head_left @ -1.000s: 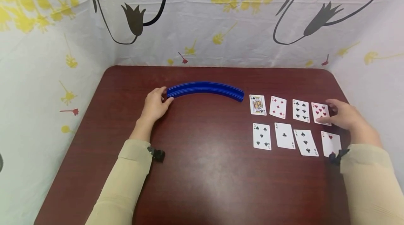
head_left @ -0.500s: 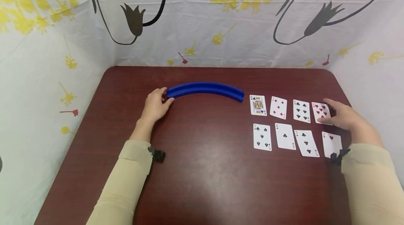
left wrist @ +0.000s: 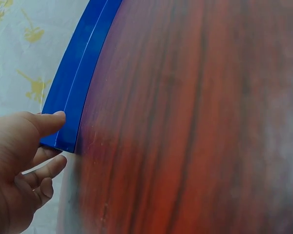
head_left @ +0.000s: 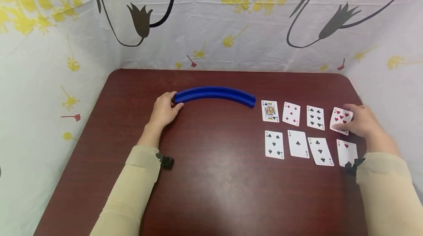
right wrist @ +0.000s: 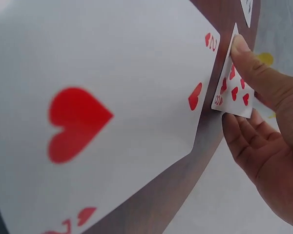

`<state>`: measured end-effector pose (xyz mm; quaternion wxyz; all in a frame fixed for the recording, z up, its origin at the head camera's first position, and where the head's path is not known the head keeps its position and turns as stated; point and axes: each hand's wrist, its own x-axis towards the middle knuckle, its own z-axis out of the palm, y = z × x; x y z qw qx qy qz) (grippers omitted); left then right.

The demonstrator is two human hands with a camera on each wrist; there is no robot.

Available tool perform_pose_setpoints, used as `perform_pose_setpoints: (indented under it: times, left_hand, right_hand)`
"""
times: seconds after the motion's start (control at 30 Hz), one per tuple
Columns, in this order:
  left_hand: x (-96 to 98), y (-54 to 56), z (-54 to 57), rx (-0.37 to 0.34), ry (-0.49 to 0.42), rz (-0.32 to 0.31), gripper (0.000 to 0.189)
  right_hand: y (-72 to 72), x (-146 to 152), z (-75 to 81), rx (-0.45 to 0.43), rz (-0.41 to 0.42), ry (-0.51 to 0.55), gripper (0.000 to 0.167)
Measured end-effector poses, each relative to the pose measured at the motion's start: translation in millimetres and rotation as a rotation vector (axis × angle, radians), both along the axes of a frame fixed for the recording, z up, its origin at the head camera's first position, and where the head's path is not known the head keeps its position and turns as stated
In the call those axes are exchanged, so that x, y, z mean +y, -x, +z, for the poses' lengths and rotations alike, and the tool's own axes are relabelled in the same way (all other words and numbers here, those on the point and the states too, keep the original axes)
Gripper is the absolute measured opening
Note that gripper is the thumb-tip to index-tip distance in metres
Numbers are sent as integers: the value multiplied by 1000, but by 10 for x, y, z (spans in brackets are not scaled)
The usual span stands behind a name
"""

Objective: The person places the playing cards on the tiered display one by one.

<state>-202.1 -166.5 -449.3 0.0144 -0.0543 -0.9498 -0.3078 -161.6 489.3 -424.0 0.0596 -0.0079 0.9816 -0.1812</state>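
The eight of hearts (head_left: 341,117) is at the right end of the upper row of cards, near the table's (head_left: 228,195) right side, tilted a little against its neighbours. The person's right hand (head_left: 362,120) has its grip clamped on it, thumb on the printed face and fingers at the far edge and underneath. Well off to the left, the left hand (head_left: 163,110) pinches the near end of a curved blue rack (head_left: 214,92), thumb above and a finger below.

Between rack and eight stand the king of clubs (head_left: 270,111), just beside the rack's right end, then the five of diamonds (head_left: 291,114) and the six of clubs (head_left: 315,117). The lower row runs five of spades (head_left: 274,145), ace of clubs (head_left: 298,144), three of clubs (head_left: 320,151) (set rather askew) and two of hearts (head_left: 346,150). From the head view, a black wrist device (head_left: 354,167) covers the two's lower corner. Past the table's back edge hangs a white, flower-printed cloth (head_left: 198,19).
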Motion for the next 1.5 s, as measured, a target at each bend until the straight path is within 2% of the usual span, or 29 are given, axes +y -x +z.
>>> perform_pose_setpoints:
  times: [0.13,0.37,0.63,0.8,0.93,1.2,1.5]
  left_hand:
    - [2,17,-1,13,0,16,51]
    - [14,44,-18,41,-16,42,45]
    - [35,90,-25,56,-28,67,41]
    - [46,113,-24,50,-39,82,41]
    - [43,112,-34,43,-54,88,41]
    - [20,98,-33,19,-90,86,41]
    - [-10,91,-38,9,-106,87,43]
  right_hand:
    - [-6,-19,19,2,-29,-16,90]
    - [-38,-46,35,8,-83,6,81]
    - [-64,-22,35,56,-90,-22,61]
    - [-88,-10,39,83,-118,-14,55]
    - [-101,1,51,141,-110,-11,45]
    - [-133,-34,205,232,-99,-16,26]
    - [-169,-162,348,267,-104,-3,22]
